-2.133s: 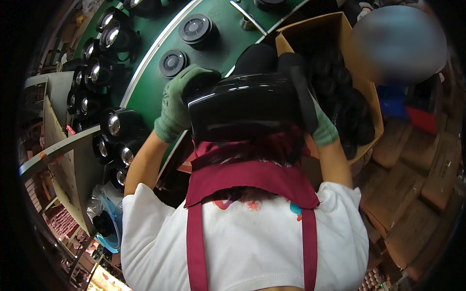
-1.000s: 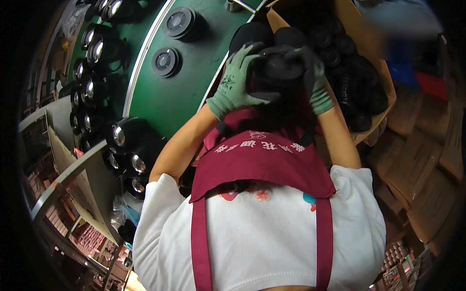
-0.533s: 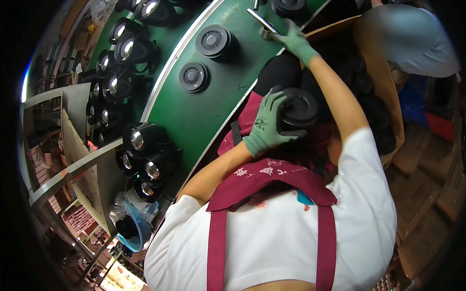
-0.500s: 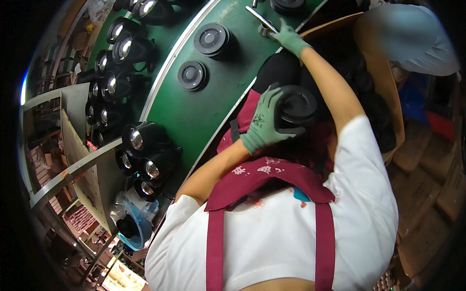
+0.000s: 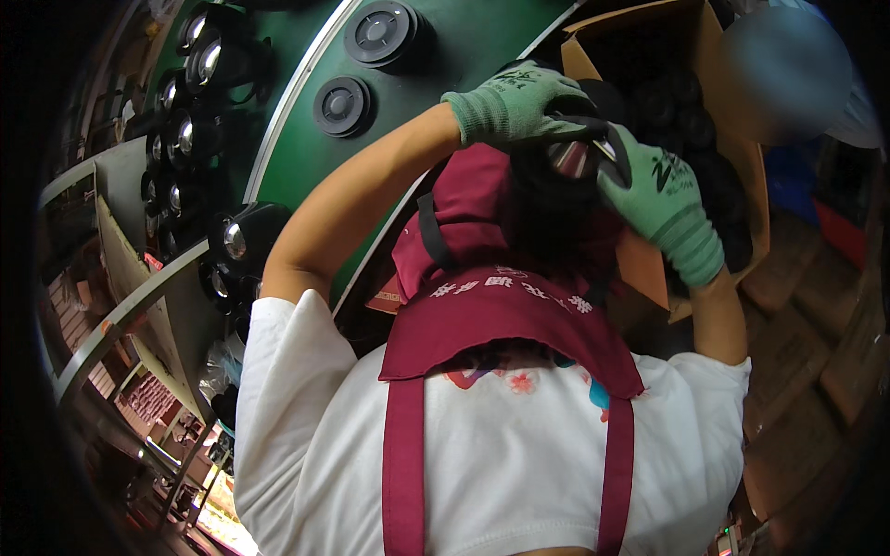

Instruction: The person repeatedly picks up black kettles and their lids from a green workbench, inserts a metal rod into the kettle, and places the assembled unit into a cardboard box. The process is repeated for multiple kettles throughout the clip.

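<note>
In the head view, the only one given, the work is done low down, close to the front of the dark red apron. A big black pot is held over the lap, just under both hands. Something shiny is seen at its top, but it can't be told if that is part of the pot or of a tool.

The left hand is bent over the top of the pot. Its fingertips are hidden, so how tight its grip is can't be told. In the grip of the right hand, a thin shiny bar seems to be pinched between thumb and finger.

It looks like the pot's top is being worked on with the bar. For the next move, the pot should be kept steady with the left hand, and the bar should be kept straight so it is not slipped off.

On the green worktop, a big black disc and a small black disc are left lying apart.
</note>
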The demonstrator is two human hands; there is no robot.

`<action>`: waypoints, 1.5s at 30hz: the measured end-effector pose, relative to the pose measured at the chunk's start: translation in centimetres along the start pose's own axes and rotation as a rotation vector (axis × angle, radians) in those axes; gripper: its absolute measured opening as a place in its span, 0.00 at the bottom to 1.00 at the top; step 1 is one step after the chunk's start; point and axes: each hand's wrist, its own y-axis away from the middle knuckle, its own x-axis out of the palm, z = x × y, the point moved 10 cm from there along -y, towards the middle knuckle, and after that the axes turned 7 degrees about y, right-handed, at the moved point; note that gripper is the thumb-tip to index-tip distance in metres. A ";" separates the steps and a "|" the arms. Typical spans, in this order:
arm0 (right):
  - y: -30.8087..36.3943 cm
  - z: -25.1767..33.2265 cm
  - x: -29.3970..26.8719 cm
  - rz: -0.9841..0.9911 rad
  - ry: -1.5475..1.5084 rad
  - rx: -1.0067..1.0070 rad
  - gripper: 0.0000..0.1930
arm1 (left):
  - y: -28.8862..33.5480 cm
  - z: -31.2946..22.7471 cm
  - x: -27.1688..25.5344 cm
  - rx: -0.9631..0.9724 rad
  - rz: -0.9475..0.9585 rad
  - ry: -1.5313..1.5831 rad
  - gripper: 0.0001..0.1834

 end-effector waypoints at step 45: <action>-9.5 0.6 7.8 -0.487 -0.169 -0.102 0.14 | 4.7 -2.5 1.9 -1.183 0.371 0.321 0.38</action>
